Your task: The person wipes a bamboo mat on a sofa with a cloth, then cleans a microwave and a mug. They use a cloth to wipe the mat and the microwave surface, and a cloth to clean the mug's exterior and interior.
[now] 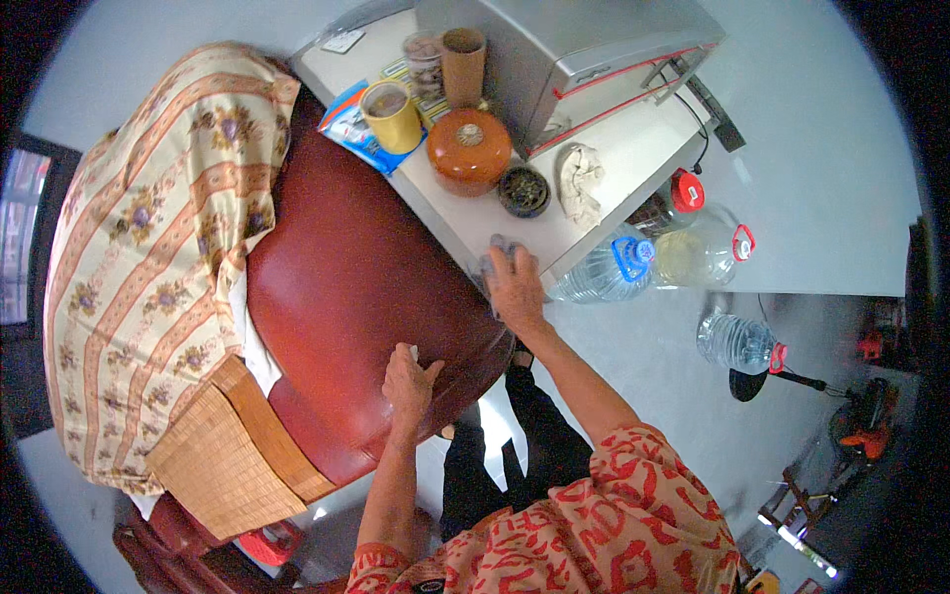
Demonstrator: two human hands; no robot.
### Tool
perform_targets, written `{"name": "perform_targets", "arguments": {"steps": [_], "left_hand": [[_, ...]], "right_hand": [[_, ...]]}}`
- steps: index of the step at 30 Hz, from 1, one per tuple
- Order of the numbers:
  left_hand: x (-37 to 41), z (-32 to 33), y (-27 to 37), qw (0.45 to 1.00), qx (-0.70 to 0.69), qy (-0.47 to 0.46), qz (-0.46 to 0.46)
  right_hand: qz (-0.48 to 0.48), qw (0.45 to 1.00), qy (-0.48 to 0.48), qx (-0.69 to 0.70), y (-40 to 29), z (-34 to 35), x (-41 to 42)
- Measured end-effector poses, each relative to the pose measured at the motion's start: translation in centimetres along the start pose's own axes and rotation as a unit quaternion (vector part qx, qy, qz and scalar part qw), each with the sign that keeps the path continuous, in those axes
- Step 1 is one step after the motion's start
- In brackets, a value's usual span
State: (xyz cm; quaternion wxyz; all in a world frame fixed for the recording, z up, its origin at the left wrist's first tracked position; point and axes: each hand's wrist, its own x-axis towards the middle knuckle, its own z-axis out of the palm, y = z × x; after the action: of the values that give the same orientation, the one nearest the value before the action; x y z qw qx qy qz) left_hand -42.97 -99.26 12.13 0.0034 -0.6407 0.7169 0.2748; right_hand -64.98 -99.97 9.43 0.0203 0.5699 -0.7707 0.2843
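My right hand (516, 286) rests on a crumpled grey cloth (499, 249) at the near corner of a white tabletop (475, 230); whether its fingers grip the cloth is unclear. My left hand (410, 379) hovers over the dark red leather seat (349, 275), thumb apart, with a small white bit at its fingertips that I cannot identify. Beyond my right hand stand a small dark bowl (524, 191), a round orange-brown lidded pot (469, 152) and a yellow mug (391, 117). A crumpled off-white cloth (580, 184) lies right of the bowl.
A grey metal appliance (594, 67) stands at the table's back, beside a brown cylindrical cup (464, 68) and a clear jar (426, 67). Large plastic bottles (605, 271) stand on the floor at right. A flowered cloth (156, 245) and a woven mat (230, 453) cover the seat's left part.
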Motion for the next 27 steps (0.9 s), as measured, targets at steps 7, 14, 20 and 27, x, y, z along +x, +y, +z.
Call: {"name": "perform_targets", "arguments": {"steps": [7, 14, 20, 27], "left_hand": [[1.8, 1.8, 0.7, 0.996, 0.071, -0.05, 0.002], [2.1, 2.0, 1.1, 0.994, 0.079, -0.077, 0.017], [2.0, 2.0, 0.8, 0.993, 0.075, -0.082, 0.034], [2.7, 2.5, 0.0, 0.99, 0.062, -0.124, 0.036]], "right_hand": [[-0.031, 0.993, -0.018, -0.111, 5.0, 3.7, -1.2], [0.206, 0.962, 0.051, -0.174, 8.6, 1.5, -1.9], [-0.036, 0.997, 0.007, -0.068, 1.4, 3.1, -4.1], [0.025, 0.995, -0.014, -0.096, 6.4, 2.7, -2.9]]}}
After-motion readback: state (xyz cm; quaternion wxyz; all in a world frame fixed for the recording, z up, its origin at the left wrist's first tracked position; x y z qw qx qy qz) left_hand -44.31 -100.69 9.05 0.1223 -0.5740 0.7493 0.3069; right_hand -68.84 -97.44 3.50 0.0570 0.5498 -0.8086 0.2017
